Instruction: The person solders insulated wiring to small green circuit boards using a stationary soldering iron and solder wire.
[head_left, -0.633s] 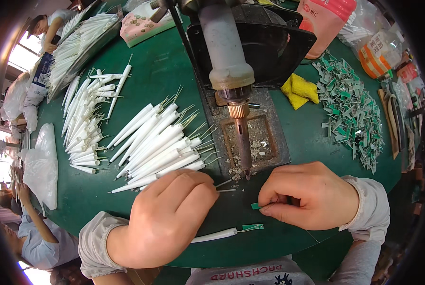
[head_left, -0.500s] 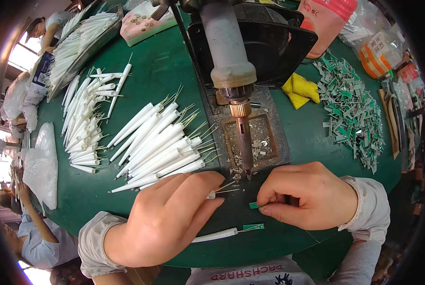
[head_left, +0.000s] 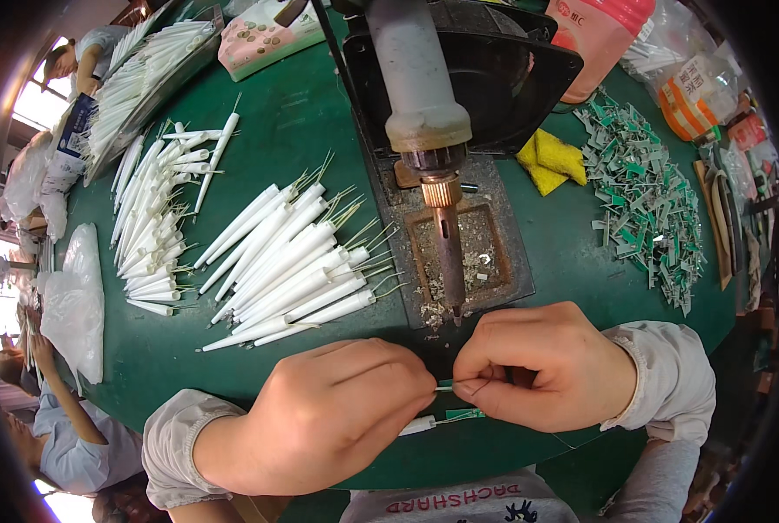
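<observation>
My left hand (head_left: 337,418) is closed in a pinch, with the white tube it holds hidden behind the fingers. Thin wires show at its fingertips. Facing it, my right hand (head_left: 551,370) pinches a small green circuit board (head_left: 445,383), mostly covered, which meets the wires in the narrow gap between both hands. Just above, the soldering iron (head_left: 446,253) points downward in its stand, its tip close over the gap. Below the hands lies another white tube (head_left: 420,425), joined by wires to a green board (head_left: 464,415) and partly hidden by my left hand.
White tubes with wire ends (head_left: 294,261) lie in a row at left, with another pile (head_left: 154,227) beyond. Loose green boards (head_left: 646,196) are heaped at right beside a yellow sponge (head_left: 551,163). A solder-specked tray (head_left: 504,235) sits under the iron. Other people work at far left.
My hands have come together: the left moved right and slightly down, the right moved slightly left. The wires and the green board, apart before, now meet between the fingertips.
</observation>
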The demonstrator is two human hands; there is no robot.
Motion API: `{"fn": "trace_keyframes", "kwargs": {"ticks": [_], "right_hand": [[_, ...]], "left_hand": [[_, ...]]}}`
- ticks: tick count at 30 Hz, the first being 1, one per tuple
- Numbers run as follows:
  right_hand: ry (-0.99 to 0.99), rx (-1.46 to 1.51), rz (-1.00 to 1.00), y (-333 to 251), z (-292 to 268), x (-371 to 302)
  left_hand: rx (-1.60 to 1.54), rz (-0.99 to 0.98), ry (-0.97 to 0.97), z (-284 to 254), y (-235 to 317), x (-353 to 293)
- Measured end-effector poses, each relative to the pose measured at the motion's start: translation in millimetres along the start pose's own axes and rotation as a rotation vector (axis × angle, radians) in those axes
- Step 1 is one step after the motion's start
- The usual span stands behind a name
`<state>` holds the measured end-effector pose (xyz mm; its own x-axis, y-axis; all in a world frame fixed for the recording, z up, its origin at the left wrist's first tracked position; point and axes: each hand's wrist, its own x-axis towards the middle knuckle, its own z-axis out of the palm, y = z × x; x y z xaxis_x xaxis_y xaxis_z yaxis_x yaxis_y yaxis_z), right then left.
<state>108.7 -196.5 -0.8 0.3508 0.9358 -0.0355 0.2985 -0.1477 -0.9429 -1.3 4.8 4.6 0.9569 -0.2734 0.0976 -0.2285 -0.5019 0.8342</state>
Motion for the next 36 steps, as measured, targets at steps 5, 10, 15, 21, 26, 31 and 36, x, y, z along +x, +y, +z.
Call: {"fn": "trace_keyframes", "kwargs": {"ticks": [5,10,15,21,26,31,36], "right_hand": [[-0.022,0.102,0.128,-3.0,-3.3,0.6],[0.075,0.043,0.042,-0.4,-5.1,-0.5],[0.110,0.143,0.163,-2.2,-2.9,-2.5],[0.148,0.170,0.118,-0.3,-0.5,-2.1],[0.163,0.160,0.117,-1.7,-0.9,-2.2],[-0.002,0.241,0.191,-0.1,-5.0,-1.7],[-0.128,0.718,0.383,3.7,-6.0,0.4]], "left_hand": [[0.234,0.137,0.116,5.2,2.3,-1.5],[-0.059,-0.047,0.074,-2.3,1.3,2.0],[-0.317,-0.274,0.053,-1.9,0.9,1.1],[-0.332,-0.281,0.083,1.8,1.7,-0.7],[-0.193,-0.118,0.144,4.6,0.1,-0.3],[0.171,0.158,0.221,8.9,0.3,-2.3],[0.768,0.710,0.262,19.1,-4.2,-8.3]]}}
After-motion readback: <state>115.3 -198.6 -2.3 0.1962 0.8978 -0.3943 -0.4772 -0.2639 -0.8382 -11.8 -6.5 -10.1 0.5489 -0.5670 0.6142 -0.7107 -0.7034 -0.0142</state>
